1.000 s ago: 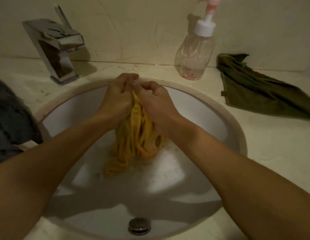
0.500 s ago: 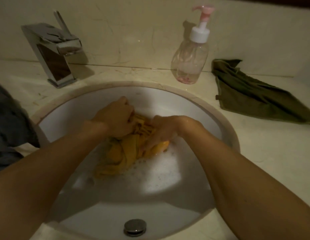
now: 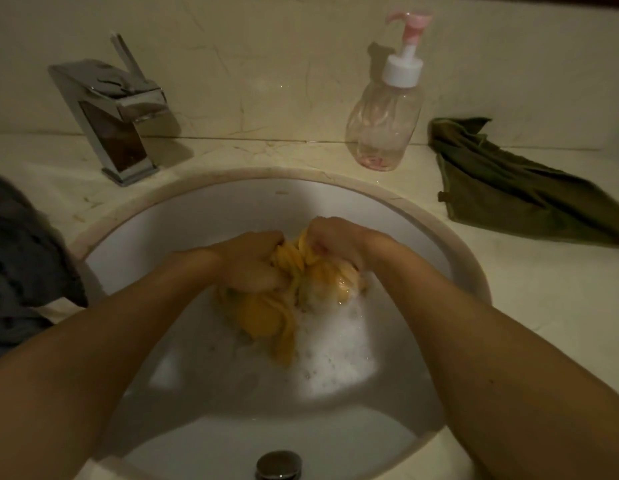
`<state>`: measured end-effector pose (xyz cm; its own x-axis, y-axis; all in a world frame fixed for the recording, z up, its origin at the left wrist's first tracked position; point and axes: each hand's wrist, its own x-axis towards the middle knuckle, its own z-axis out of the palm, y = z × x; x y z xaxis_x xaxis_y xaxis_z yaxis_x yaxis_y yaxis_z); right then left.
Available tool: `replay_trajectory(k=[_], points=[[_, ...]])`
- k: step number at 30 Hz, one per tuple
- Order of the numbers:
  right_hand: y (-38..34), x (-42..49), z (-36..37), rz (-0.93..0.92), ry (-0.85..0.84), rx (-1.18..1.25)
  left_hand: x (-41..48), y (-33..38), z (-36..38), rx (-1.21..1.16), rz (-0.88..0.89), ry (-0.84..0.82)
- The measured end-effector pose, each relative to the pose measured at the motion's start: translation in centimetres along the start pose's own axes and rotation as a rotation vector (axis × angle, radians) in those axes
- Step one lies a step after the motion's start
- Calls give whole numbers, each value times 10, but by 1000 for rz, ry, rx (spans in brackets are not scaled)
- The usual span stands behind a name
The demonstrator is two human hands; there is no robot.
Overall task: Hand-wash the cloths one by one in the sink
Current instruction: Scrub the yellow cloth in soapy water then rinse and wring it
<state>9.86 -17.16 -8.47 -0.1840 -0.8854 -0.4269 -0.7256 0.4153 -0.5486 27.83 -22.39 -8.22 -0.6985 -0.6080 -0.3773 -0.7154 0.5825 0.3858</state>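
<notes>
The left hand [image 3: 252, 261] and right hand [image 3: 335, 240] are clenching a wet yellow cloth [image 3: 263, 317] between them. The fingers of both are curling tight into its bunched folds, knuckles nearly touching. The cloth is sitting inside the white sink [image 3: 231, 209]. Its loose end is trailing from under the left fingers toward the person, and soap suds [image 3: 335, 344] are lying below the right fingers. Bare basin wall is showing beyond the fingertips and on either side, up to the rounded rim. The drain plug [image 3: 278, 464] is sitting well nearer the person. Past the rim, a chrome faucet [image 3: 114, 123] is standing beyond and left of the left fingers, and a clear pump bottle [image 3: 384, 129] beyond the right fingers. A crumpled green cloth [image 3: 515, 195] is lying further right, and a dark grey cloth [image 3: 20, 258] far left.
</notes>
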Motion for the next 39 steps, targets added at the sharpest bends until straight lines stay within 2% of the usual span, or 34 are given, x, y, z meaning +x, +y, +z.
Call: replay_trajectory(k=[2, 5, 8, 9, 10, 12, 14, 16, 18, 22, 26, 30, 32, 34, 35, 37, 39], points=[[1, -1, -3, 14, 31, 48, 5, 1, -1, -153, -32, 61], [5, -4, -1, 39, 126, 1, 8, -4, -3, -144, -84, 125], [6, -9, -2, -27, 315, -215, 15, -27, -5, 33, -1, 454], [5, -9, -3, -105, 294, -221, 16, -31, -4, 43, 58, 546], [3, -8, -5, -180, 203, -227, 17, -35, -3, 47, 99, 595], [4, -7, -2, -190, -66, -297, 16, -29, -3, 27, 142, 531], [11, -4, 6, -69, -202, -477, 13, -17, 1, 49, 126, 256], [16, -3, 16, -44, -131, -574, 13, -13, 7, 200, 47, 3], [16, 0, 22, -87, -31, -503, 13, -18, 10, 375, -94, -99], [9, 2, 15, -9, 7, -265, 9, -26, 0, 282, -94, -15], [11, 3, -2, 76, 87, -260, 0, -25, -14, 258, -242, 35], [18, 0, -12, 130, 106, -348, -5, -35, -21, 232, -364, 198], [16, -7, -15, 118, 127, -428, -6, -31, -20, 395, -332, 297], [8, -13, -15, 54, 104, -481, 0, -21, -16, 477, -144, 369], [4, -14, -13, -2, 76, -490, 4, -15, -14, 432, -6, 346], [-2, -13, -6, -123, 12, -491, 10, -6, -8, 323, 170, 173], [-4, -14, 5, -164, -105, -497, 14, -8, 1, 339, 122, -16]])
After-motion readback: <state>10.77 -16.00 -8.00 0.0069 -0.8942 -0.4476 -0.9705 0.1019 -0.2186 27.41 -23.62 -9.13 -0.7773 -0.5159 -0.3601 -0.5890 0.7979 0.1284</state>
